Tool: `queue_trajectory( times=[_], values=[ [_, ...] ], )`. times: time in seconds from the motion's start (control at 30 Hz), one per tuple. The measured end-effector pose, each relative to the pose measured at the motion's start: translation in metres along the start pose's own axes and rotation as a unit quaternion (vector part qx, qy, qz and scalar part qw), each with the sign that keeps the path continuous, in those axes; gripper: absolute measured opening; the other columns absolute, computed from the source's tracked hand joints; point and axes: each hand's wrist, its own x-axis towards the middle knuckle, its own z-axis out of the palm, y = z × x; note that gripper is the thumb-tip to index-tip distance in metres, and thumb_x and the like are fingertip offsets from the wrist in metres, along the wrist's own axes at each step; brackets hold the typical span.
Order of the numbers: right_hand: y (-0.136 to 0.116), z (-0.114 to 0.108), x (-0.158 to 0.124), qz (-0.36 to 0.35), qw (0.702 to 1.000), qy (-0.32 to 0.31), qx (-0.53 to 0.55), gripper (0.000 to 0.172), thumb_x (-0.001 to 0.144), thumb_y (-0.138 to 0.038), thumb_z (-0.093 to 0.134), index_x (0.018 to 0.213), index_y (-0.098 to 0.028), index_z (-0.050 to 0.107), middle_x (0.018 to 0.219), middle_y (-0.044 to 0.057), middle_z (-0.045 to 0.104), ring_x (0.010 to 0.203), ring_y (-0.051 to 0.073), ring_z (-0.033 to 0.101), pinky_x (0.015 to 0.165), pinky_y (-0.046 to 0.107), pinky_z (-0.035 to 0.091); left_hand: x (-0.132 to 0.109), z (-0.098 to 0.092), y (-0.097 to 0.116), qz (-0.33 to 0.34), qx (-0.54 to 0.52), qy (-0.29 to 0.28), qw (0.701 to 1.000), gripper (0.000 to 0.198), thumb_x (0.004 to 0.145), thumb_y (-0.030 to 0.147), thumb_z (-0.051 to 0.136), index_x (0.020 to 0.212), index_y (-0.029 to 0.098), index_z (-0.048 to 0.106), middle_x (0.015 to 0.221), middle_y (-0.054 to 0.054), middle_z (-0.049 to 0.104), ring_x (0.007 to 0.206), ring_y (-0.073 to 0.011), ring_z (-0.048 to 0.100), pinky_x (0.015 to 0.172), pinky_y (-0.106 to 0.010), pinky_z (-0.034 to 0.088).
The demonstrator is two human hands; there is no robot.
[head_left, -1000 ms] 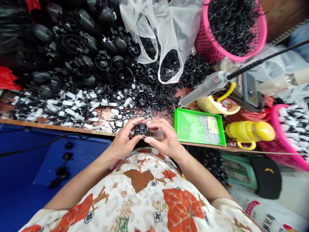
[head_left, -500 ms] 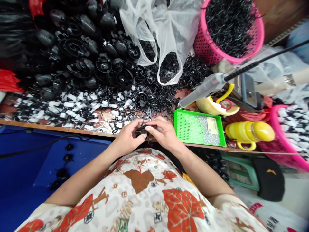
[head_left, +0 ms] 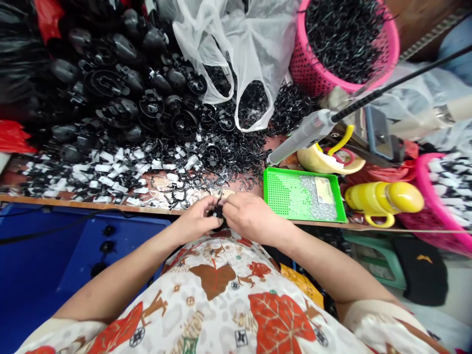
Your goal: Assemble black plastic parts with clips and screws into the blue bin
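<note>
Both hands meet at the table's front edge, close to my body. My left hand (head_left: 198, 219) is closed around a small black plastic part (head_left: 218, 211), mostly hidden by the fingers. Against that same part, my right hand (head_left: 249, 216) has its fingers curled and pressed together; whether it pinches something small of its own is hidden. Just beyond the hands lie loose black clips (head_left: 177, 196) and white-and-black pieces (head_left: 106, 169). To the right of my right hand stands a green tray (head_left: 269, 196) with tiny clear pieces in it.
Black round housings (head_left: 151, 105) are heaped at the back left, beside a white plastic bag (head_left: 254, 49). A pink basket (head_left: 309, 73) of black parts stands back right. A grey pole (head_left: 302, 137), a yellow bottle (head_left: 383, 197) and a blue bin (head_left: 136, 241) flank the workspace.
My right hand has turned over, its back now facing up, and its elbow has swung outward. The black part stays in my left hand. The view has shifted slightly.
</note>
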Motion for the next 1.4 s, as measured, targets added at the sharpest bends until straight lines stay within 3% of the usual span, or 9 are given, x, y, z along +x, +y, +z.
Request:
queue_trajectory(
  times=[0.07,0.13,0.23,0.3,0.47,0.67,0.93,1.13,1.4],
  values=[
    [-0.003,0.015,0.006,0.130,0.974,0.082,0.165,0.015,0.091,-0.022,0.056,0.077,-0.020,0.057,0.073,0.002,0.060,0.067,0.015,0.053,0.064,0.030,0.047,0.003,0.007,-0.003,0.159,0.128,0.138,0.969,0.032,0.071,0.020,0.073,0.102,0.022,0.066,0.101,-0.008,0.067,0.092,-0.0243,0.067,0.079,-0.037,0.057],
    [-0.007,0.027,0.012,0.246,0.879,0.126,0.389,0.023,0.094,-0.035,0.054,0.075,-0.021,0.052,0.064,-0.003,0.054,0.053,0.011,0.047,0.052,0.025,0.043,0.008,0.012,-0.005,0.273,0.195,0.234,0.913,0.036,0.073,0.016,0.072,0.108,0.025,0.067,0.125,-0.011,0.065,0.123,-0.0313,0.059,0.108,-0.048,0.047],
    [-0.006,0.022,0.011,0.296,0.751,0.090,0.583,0.034,0.089,-0.052,0.063,0.079,-0.020,0.059,0.065,-0.004,0.059,0.045,0.007,0.046,0.042,0.021,0.039,0.017,0.012,-0.004,0.299,0.145,0.253,0.909,0.035,0.078,0.019,0.073,0.111,0.027,0.067,0.134,-0.009,0.062,0.130,-0.0307,0.055,0.111,-0.049,0.045],
    [0.005,0.001,0.000,0.293,0.773,0.125,0.549,0.031,0.085,-0.050,0.071,0.086,-0.019,0.068,0.070,-0.002,0.065,0.048,0.007,0.050,0.043,0.020,0.040,0.021,0.010,-0.002,0.231,0.024,0.233,0.944,0.034,0.080,0.027,0.075,0.113,0.026,0.063,0.121,-0.008,0.066,0.110,-0.0257,0.065,0.090,-0.040,0.059],
    [0.067,-0.058,-0.030,0.226,0.775,0.548,0.218,0.032,0.093,-0.047,0.065,0.119,-0.028,0.065,0.101,0.003,0.068,0.078,0.013,0.064,0.068,0.028,0.055,0.022,0.013,0.002,0.056,-0.187,0.152,0.969,0.049,0.076,0.039,0.080,0.115,0.022,0.054,0.084,0.002,0.063,0.061,-0.0133,0.066,0.049,-0.022,0.054],
    [0.124,-0.048,0.000,0.212,0.877,0.375,0.213,0.056,0.081,-0.060,0.074,0.121,-0.023,0.058,0.107,0.008,0.071,0.097,0.021,0.066,0.093,0.045,0.055,0.029,0.034,0.001,0.006,-0.215,0.108,0.971,0.054,0.071,0.041,0.084,0.107,0.021,0.050,0.075,0.005,0.063,0.055,-0.0142,0.068,0.047,-0.023,0.055],
    [0.071,-0.051,0.024,0.179,0.798,0.513,0.260,0.051,0.087,-0.059,0.067,0.127,-0.032,0.052,0.084,-0.002,0.059,0.075,0.016,0.063,0.076,0.034,0.057,0.039,0.037,0.001,-0.003,-0.214,0.117,0.970,0.054,0.070,0.045,0.083,0.105,0.021,0.049,0.077,0.003,0.064,0.051,-0.0117,0.065,0.042,-0.020,0.051],
    [0.014,-0.030,0.016,0.202,0.731,0.472,0.449,0.045,0.082,-0.052,0.073,0.115,-0.030,0.054,0.062,-0.009,0.042,0.046,0.010,0.045,0.051,0.028,0.049,0.043,0.037,0.000,-0.015,-0.214,0.117,0.970,0.055,0.069,0.043,0.083,0.105,0.021,0.048,0.077,0.004,0.063,0.048,-0.0114,0.063,0.040,-0.020,0.049],
    [-0.006,-0.007,0.028,0.194,0.722,0.459,0.481,0.048,0.080,-0.058,0.071,0.115,-0.030,0.053,0.062,-0.009,0.040,0.047,0.011,0.045,0.049,0.030,0.046,0.042,0.036,0.001,-0.014,-0.209,0.099,0.973,0.052,0.069,0.041,0.081,0.103,0.021,0.047,0.083,0.002,0.065,0.048,-0.0114,0.064,0.039,-0.021,0.050]
  ],
)
